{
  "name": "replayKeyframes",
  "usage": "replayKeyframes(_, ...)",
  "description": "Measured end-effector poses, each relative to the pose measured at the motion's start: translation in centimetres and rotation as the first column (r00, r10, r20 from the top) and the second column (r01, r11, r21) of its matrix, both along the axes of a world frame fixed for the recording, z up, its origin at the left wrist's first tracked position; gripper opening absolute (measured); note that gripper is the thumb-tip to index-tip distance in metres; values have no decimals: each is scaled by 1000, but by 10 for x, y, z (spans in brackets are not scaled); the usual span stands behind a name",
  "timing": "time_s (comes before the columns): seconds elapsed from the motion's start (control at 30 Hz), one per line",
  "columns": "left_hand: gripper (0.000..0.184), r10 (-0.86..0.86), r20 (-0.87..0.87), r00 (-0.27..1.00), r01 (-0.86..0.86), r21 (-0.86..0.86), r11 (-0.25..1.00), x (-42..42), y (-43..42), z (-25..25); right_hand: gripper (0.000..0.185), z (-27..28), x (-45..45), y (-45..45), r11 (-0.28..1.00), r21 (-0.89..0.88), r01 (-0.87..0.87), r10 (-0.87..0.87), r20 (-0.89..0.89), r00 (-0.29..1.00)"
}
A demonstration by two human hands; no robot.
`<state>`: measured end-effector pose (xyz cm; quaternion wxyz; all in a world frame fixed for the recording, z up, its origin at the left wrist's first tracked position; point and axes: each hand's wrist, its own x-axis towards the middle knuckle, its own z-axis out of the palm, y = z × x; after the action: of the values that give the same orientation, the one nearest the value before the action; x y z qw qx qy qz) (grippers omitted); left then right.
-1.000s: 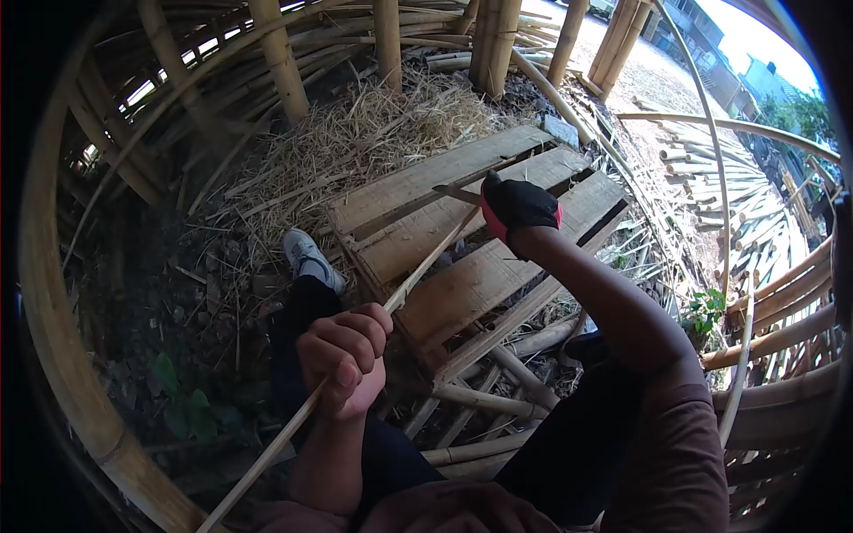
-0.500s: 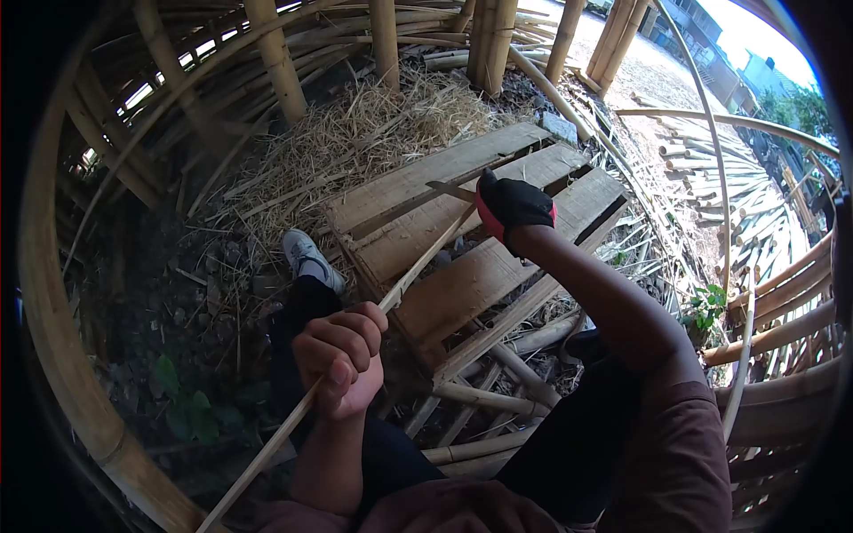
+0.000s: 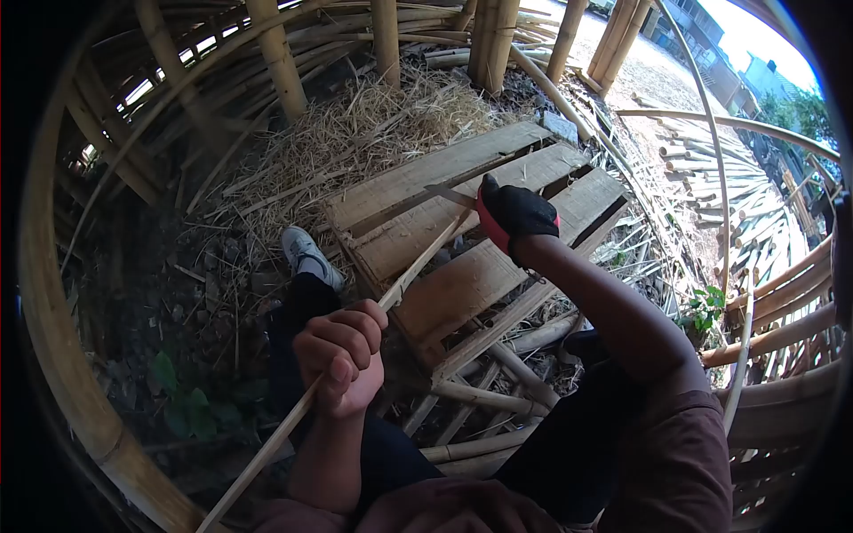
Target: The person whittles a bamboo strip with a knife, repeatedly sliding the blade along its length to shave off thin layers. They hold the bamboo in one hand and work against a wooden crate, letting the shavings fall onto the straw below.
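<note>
My bare left hand [image 3: 341, 355] is wrapped round a long thin bamboo strip [image 3: 267, 455], which slants from the bottom left up to my other hand. In a black and red glove, my right hand [image 3: 515, 213] is closed round a knife [image 3: 451, 194], its blade pointing left. The strip's upper end meets the blade close to the glove. Below both lies a low slatted wooden platform [image 3: 462, 286] with gaps between its boards. The knife's handle is hidden inside the glove.
Upright bamboo poles [image 3: 386, 44] stand behind a heap of dry shavings [image 3: 364, 133]. A curved bamboo pole [image 3: 53, 320] runs down the left side. Cut bamboo lengths [image 3: 755, 204] lie outside at the right. My shoe [image 3: 306, 253] rests left of the platform.
My right hand has shifted very slightly right and down with the knife. The left hand and the strip look almost unmoved.
</note>
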<state>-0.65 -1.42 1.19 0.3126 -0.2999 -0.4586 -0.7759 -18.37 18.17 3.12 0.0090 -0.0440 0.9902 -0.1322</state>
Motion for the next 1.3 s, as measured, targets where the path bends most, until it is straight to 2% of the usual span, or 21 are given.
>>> replayKeyframes(0.17, 58, -13, -5, 1000, 13, -13, 1000, 8, -10, 3, 68, 8, 8, -4, 998, 22, 60, -60, 12, 998)
replayKeyframes(0.23, 58, -24, 3, 1000, 24, -15, 1000, 5, -10, 3, 60, 8, 8, 3, 996, 67, -65, 63, 35, 997)
replayKeyframes(0.27, 57, -11, -1, 1000, 11, -11, 1000, 1, -6, 3, 60, 5, 4, 5, 994, 0, -107, 107, 45, 993)
replayKeyframes(0.3, 56, 4, -5, 1000, -4, -9, 1000, -1, -2, 2, 60, 3, 5, 5, 994, 6, -110, 110, 51, 993)
replayKeyframes(0.37, 56, 12, 7, 1000, -11, -3, 1000, 1, 0, 2, 70, 10, 9, -6, 1000, -3, -6, 6, 90, 996)
replayKeyframes(0.63, 53, -11, -20, 1000, 10, -42, 999, -5, -5, 0, 73, -1, 3, -7, 1000, 12, 14, -13, -18, 1000)
replayKeyframes(0.67, 53, -18, -22, 1000, 17, -53, 998, -4, -4, 1, 64, 9, 18, -14, 1000, 4, -18, 18, 6, 1000)
replayKeyframes(0.77, 52, -30, -20, 999, 28, -64, 998, -5, -4, 0, 64, 24, 27, -18, 995, 22, -96, 94, 63, 994)
replayKeyframes(0.8, 52, -34, -20, 999, 32, -65, 997, -4, -3, 0, 73, 13, 12, -15, 1000, 6, -8, 8, 45, 999)
replayKeyframes(0.9, 52, -39, -19, 999, 38, -59, 998, -3, -3, -1, 73, 7, 9, -13, 1000, 20, 2, -2, 5, 1000)
replayKeyframes(1.1, 52, -34, -3, 999, 33, -108, 994, -2, 0, 1, 73, 12, 17, -10, 999, 0, -49, 49, 86, 995)
replayKeyframes(1.17, 52, -33, 5, 999, 33, -105, 994, -1, 2, -1, 74, 14, 13, -10, 998, 47, -37, 36, 22, 999)
replayKeyframes(1.23, 52, -36, -1, 999, 35, -106, 994, -4, 5, 1, 73, 19, 36, -21, 999, -15, -32, 33, 58, 998)
replayKeyframes(1.3, 59, 5, 28, 1000, -2, -88, 996, -1, 11, 3, 73, 24, 41, -21, 996, -3, -90, 90, 96, 991)
